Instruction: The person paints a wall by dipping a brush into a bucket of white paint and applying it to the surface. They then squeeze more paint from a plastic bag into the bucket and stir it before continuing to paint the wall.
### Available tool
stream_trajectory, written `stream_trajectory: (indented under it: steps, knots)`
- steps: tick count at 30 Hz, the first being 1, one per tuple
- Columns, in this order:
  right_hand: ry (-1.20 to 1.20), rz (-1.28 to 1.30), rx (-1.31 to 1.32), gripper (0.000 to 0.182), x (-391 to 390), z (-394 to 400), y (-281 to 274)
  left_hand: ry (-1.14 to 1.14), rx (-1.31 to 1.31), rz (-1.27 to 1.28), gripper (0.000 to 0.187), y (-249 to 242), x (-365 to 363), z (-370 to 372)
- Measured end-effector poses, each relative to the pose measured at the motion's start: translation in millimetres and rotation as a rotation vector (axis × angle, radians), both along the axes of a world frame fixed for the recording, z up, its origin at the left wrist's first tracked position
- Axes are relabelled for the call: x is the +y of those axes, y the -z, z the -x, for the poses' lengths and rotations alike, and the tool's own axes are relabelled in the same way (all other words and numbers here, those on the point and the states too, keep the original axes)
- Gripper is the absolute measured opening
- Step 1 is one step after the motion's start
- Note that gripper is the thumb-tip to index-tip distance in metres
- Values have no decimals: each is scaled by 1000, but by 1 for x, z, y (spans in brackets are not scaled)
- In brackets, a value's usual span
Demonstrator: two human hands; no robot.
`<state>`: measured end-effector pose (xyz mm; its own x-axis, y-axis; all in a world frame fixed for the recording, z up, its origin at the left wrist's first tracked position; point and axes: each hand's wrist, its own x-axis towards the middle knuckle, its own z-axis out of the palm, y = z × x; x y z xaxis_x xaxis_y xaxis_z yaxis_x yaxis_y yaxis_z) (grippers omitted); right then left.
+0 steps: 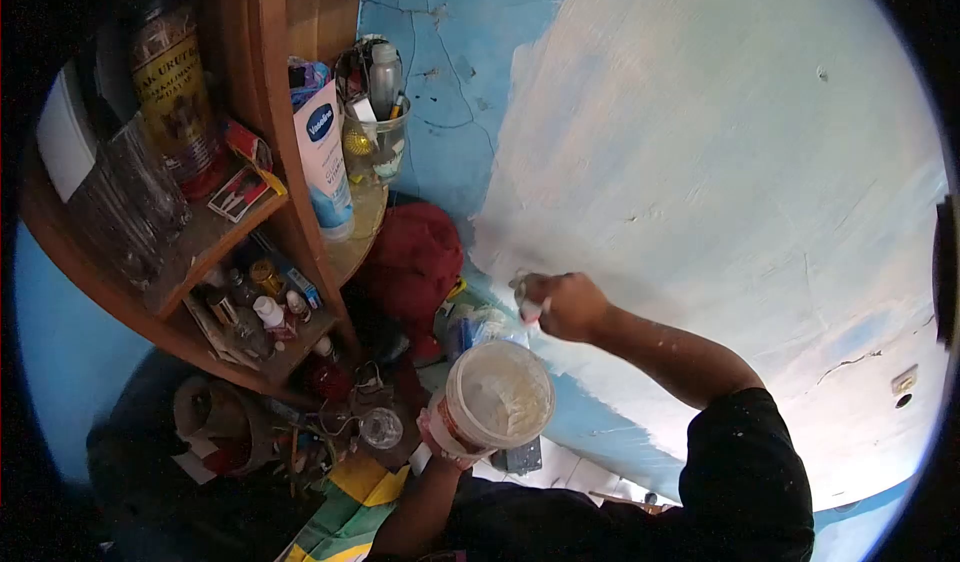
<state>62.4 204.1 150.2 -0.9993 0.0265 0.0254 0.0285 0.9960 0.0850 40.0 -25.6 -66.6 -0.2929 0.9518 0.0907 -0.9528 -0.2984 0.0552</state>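
Observation:
My left hand (445,442) grips a small white plastic bucket (500,392) from its side and underneath. Whitish paste or paint coats the inside of the bucket, with thicker smears along one wall. Up and to the right of it, my right hand (570,307) is closed in a fist around a small tool (525,299), grey with a bit of red; its kind I cannot tell. The tool is close against the blue wall, at the lower left border of a broad whitish coat (680,192) with visible strokes.
On the left a wooden shelf (270,162) holds a large labelled bottle (175,92), matchboxes and small bottles. A lotion tube (322,157) and a clear cup (378,142) stand beside it. Dark red cloth (415,262) hangs below. Cracks run through the blue wall (450,92).

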Motion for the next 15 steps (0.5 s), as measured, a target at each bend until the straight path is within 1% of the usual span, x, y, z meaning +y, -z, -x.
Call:
stream_trajectory:
  steps: [2, 3, 4, 5, 6, 7, 8, 9, 11, 12, 13, 14, 15]
  knots:
    - [31, 123, 160, 20, -2, -9, -22, -7, 24, 17, 84, -3, 2, -1]
    - [-20, 170, 217, 16, 4, -21, -38, -15, 48, 31, 84, -5, 5, 0]
    - [-148, 279, 342, 12, -6, -32, -69, -36, 96, 45, 83, -6, 10, 0]
    - [-288, 370, 454, 9, -15, -43, -101, -115, 249, 75, 83, -9, 14, -1]
    - [-200, 787, 443, 9, -22, -65, -121, -234, 470, 111, 82, -12, 18, -2]
    - [-202, 768, 532, 10, -32, -78, -136, -344, 649, 140, 82, -15, 24, -1]
    - [-52, 874, 519, 21, -47, -100, -146, -282, 577, 94, 81, -21, 28, 0]
    - [-107, 956, 445, 23, -50, -114, -143, -209, 473, 46, 81, -24, 34, 1]
    - [-225, 1106, 300, 29, -53, -141, -140, 81, -3, -119, 77, -42, 43, -4]
    - [-279, 1078, 208, 27, -54, -147, -136, 92, 36, -153, 76, -57, 41, -4]
    - [-289, 1045, 171, 26, -59, -149, -124, 104, 75, -187, 74, -70, 39, -5]
    - [-299, 1010, 135, 26, -64, -151, -112, 116, 3, -125, 73, -69, 39, -6]
    - [-299, 886, 123, 27, -68, -152, -96, 126, -66, -62, 72, -65, 41, -7]
